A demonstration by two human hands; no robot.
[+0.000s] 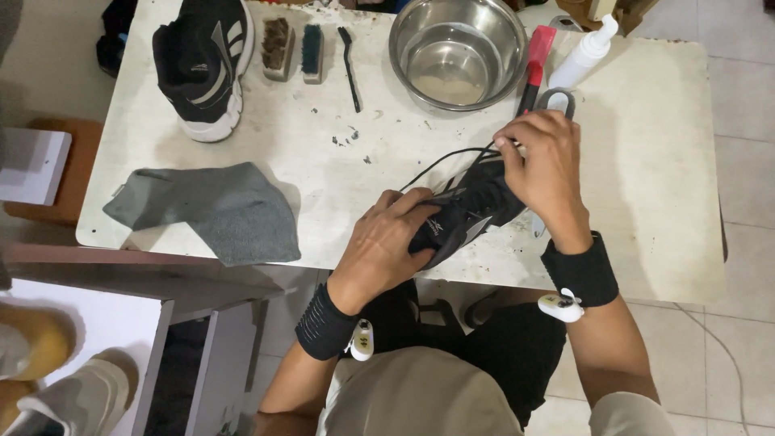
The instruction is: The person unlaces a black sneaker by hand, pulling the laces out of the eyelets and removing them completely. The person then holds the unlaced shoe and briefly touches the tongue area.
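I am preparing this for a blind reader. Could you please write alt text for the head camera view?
A person's left hand holds a black shoe on a white table while the right hand pulls its black lace. Behind lie a second black shoe, three brushes, a steel bowl and a grey cloth.

Left hand (387, 242) gripping black sneaker (468, 211), right hand (545, 165) pinching lace (444, 161)
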